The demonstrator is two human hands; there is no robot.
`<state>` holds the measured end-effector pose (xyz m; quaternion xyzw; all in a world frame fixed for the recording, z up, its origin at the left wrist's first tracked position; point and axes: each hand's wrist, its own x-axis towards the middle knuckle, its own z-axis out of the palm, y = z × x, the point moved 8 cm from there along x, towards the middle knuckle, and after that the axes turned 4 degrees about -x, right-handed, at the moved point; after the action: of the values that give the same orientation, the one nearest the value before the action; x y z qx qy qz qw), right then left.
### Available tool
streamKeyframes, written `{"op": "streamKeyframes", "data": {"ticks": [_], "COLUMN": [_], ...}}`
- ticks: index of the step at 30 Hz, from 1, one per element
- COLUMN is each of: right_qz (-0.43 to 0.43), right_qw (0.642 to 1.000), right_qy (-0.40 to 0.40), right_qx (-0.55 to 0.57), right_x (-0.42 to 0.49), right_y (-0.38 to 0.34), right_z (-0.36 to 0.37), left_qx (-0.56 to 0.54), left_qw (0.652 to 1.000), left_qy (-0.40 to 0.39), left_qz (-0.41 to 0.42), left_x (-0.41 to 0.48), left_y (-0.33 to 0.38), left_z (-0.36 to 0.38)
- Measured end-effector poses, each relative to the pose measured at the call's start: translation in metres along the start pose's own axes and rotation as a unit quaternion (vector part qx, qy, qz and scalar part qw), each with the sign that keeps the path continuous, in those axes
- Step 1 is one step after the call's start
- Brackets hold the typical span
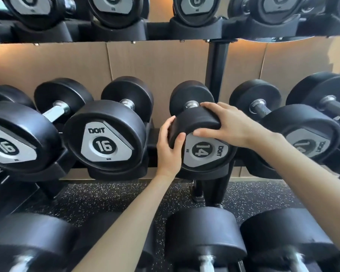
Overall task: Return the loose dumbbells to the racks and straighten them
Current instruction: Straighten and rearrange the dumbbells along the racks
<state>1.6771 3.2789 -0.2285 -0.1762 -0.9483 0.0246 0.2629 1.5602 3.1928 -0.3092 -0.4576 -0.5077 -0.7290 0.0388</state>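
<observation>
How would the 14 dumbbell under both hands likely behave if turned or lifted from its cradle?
The 14 dumbbell is probably heavy for its size: thick heads, and left hand and right hand both grip it. Its round head would likely rotate in the cradle, since its label sits sideways. The matte rim probably isn't slippery.

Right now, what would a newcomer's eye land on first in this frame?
Both hands meet at centre frame, where the left hand and right hand grip the front head of the 14 dumbbell on the middle shelf. Its silver label sits turned sideways, while the 16 dumbbell to its left reads upright. More black dumbbells line the top row and the bottom row.
</observation>
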Motion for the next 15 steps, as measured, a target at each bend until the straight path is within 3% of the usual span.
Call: {"op": "streamKeyframes", "data": {"ticks": [3, 7, 12, 15], "right_qz": [0.024, 0.084, 0.104, 0.101], "right_qw": [0.984, 0.917, 0.895, 0.864], "right_qy": [0.066, 0.068, 0.118, 0.172], "right_qx": [0.162, 0.383, 0.418, 0.462], "right_x": [-0.022, -0.055, -0.054, -0.056], "right_y": [0.022, 0.055, 0.069, 0.065], "right_z": [0.005, 0.051, 0.071, 0.073], "left_qx": [0.005, 0.014, 0.1, 0.189], "left_qw": [0.999, 0.994, 0.98, 0.948], "left_qy": [-0.046, -0.097, -0.174, -0.256], "left_qz": [-0.019, -0.048, 0.006, 0.032], "left_x": [0.001, 0.003, 0.024, 0.044], "left_y": [0.001, 0.004, 0.031, 0.05], "left_z": [0.005, 0.007, 0.014, 0.041]}}
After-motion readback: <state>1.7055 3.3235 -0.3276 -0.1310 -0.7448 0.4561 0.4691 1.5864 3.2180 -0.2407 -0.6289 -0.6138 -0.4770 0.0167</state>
